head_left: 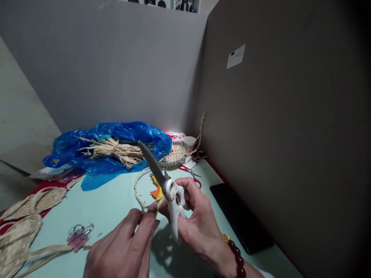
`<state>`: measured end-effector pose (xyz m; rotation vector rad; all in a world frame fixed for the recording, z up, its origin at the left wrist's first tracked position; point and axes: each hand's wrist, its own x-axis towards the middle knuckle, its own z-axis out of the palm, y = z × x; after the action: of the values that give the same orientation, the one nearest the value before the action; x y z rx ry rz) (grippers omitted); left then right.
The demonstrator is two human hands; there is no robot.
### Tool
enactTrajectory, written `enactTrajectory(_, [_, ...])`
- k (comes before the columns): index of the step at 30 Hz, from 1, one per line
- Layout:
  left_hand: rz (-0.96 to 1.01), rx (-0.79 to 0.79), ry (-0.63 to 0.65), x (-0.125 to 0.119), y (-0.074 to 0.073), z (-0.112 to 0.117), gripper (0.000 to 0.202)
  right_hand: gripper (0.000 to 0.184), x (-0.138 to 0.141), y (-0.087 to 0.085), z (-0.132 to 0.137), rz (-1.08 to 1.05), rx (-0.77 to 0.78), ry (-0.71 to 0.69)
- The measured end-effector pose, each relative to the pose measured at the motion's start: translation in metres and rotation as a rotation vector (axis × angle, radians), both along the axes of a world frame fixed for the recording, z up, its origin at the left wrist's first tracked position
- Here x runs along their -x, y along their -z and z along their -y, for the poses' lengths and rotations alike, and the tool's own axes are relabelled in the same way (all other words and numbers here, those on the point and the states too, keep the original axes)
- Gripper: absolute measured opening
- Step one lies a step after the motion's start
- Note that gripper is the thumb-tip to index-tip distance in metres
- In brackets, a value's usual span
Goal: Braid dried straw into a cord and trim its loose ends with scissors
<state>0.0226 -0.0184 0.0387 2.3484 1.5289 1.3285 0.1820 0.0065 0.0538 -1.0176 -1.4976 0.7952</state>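
Note:
My right hand (199,222) is closed around white-handled scissors (174,212), whose dark blades point up and away to the left. Beside it, my left hand (124,243) has its fingertips pinched together on a thin pale straw strip (159,202), just left of the scissors' handles. Past my fingertips, a ring of braided straw (136,189) stands out against the pale green tabletop. A yellow and orange piece (157,193) shows within the ring, partly hidden behind the scissors.
A blue plastic bag (101,131) holds a bundle of dry straw (114,148) at the back. Near the corner are a woven basket (176,154), a paper cup (189,142) and red scissors (197,180). A black tablet-like slab (240,218) lies right; metal clips (78,237) and woven straw (21,239) lie left.

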Motion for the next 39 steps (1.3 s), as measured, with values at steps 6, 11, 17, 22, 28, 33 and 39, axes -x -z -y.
enactTrajectory(6, [-0.495, -0.394, 0.077, 0.02, 0.005, -0.009, 0.027, 0.034, -0.002, 0.006, 0.0, 0.07, -0.018, -0.073])
enactTrajectory(11, [-0.313, -0.214, 0.174, 0.02, -0.001, -0.012, 0.022, 0.035, 0.0, 0.007, -0.001, 0.079, 0.024, -0.08])
enactTrajectory(17, [0.345, 0.586, 0.029, 0.003, -0.021, -0.007, 0.029, 0.032, 0.0, 0.004, -0.005, -0.004, 0.096, -0.096])
enactTrajectory(22, [0.866, 0.79, 0.053, 0.002, -0.035, -0.008, 0.026, 0.023, -0.009, -0.003, -0.009, 0.069, 0.055, -0.07])
enactTrajectory(28, [1.248, 0.673, 0.036, 0.015, -0.041, -0.013, 0.022, 0.024, -0.021, -0.015, -0.001, 0.446, -0.044, -0.134])
enactTrajectory(33, [1.372, 0.493, 0.04, 0.023, -0.045, -0.015, 0.015, 0.053, -0.022, -0.006, 0.001, 0.666, -0.187, -0.119])
enactTrajectory(39, [1.312, 0.4, 0.045, 0.023, -0.045, -0.014, 0.015, 0.062, -0.024, 0.01, -0.007, 0.763, -0.332, -0.078])
